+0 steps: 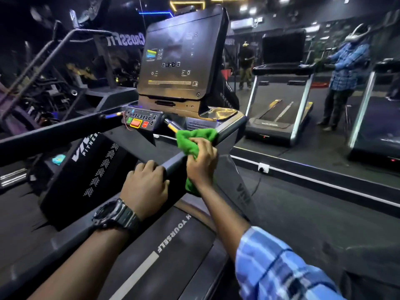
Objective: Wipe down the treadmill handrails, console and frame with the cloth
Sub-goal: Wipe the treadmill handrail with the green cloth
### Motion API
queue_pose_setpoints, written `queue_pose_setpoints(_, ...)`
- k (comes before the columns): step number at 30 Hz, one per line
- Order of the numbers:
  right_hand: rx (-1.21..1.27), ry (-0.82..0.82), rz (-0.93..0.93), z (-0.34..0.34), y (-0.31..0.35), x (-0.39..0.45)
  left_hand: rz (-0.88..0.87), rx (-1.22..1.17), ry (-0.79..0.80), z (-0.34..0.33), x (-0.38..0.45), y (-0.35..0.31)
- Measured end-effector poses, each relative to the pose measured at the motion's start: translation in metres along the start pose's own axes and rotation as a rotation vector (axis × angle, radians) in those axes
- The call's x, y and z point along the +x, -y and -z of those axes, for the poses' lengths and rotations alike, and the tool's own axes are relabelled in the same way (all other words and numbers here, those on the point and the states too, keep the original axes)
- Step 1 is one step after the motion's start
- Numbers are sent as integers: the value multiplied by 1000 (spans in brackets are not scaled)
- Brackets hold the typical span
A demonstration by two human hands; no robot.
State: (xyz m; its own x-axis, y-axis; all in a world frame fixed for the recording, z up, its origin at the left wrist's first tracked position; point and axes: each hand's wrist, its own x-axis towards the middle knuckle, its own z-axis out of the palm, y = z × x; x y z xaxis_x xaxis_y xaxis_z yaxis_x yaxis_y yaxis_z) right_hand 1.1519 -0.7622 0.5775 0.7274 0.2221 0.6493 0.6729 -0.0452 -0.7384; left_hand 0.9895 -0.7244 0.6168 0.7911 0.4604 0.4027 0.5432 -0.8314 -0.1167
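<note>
A green cloth (194,138) is bunched over the treadmill's right handrail (229,132), just below the console. My right hand (202,163) grips the cloth and presses it against the rail. Lower down the same handrail my left hand (146,187), with a dark watch on its wrist, is closed around the rail. The console screen (179,61) stands upright beyond, with a button panel (140,120) under it. The left handrail (54,135) runs across the left side. The belt (173,245) lies beneath my arms.
A mirror wall at the right shows another treadmill (281,105) and the reflection of a person in a blue checked shirt (344,72). A white socket (263,167) sits at the mirror's base. Dark gym machines (43,72) stand at the left.
</note>
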Motion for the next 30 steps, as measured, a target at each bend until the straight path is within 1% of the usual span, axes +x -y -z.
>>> queue_pose_setpoints(2, -17, 121, 211, 4, -3, -24, -27, 1, 11, -3, 9, -5)
queue_pose_setpoints(3, -10, 176, 253, 6, -13, -43, -35, 9, 17, -4, 12, -5)
queue_pose_setpoints(4, 2, 212, 242, 11, -26, -58, -37, 15, 29, -5, 14, -4)
queue_pose_setpoints(5, 10, 204, 205, 13, -42, -64, -40, 13, 33, -5, 14, -3)
queue_pose_setpoints(7, 7, 136, 81, 14, -59, -53, -49, -26, 26, -4, 14, 1)
queue_pose_setpoints(9, 12, 38, -44, 7, -52, -26, -67, -80, 29, 0, 13, 5)
queue_pose_setpoints(11, 19, -24, -111, 1, -23, -3, -84, -121, 39, 5, 14, 9)
queue_pose_setpoints(12, 9, -21, -94, -3, -11, -4, -92, -133, 45, 9, 13, 12)
queue_pose_setpoints(14, -13, 54, 51, -3, 3, -29, -120, -137, 61, 17, 7, 21)
queue_pose_setpoints(16, 9, 154, 171, 4, -4, -67, -176, -139, 84, 26, -3, 34)
queue_pose_setpoints(17, 12, 167, 179, 8, -13, -76, -205, -138, 101, 30, -7, 39)
queue_pose_setpoints(18, 21, 159, 134, 8, -17, -79, -225, -141, 115, 35, -14, 47)
queue_pose_setpoints(21, 51, 35, -204, -2, 5, -73, -258, -186, 168, 46, -30, 69)
queue_pose_setpoints(22, 41, -4, -235, -7, 20, -77, -263, -201, 186, 49, -34, 75)
queue_pose_setpoints(24, 30, -35, -135, -14, 58, -104, -283, -219, 202, 56, -47, 93)
queue_pose_setpoints(26, 65, -6, -52, -17, 90, -151, -328, -232, 187, 62, -64, 112)
queue_pose_setpoints(28, 96, 55, -42, -19, 111, -213, -375, -249, 158, 67, -82, 129)
queue_pose_setpoints(30, 71, 111, -92, -22, 126, -273, -410, -257, 145, 71, -104, 150)
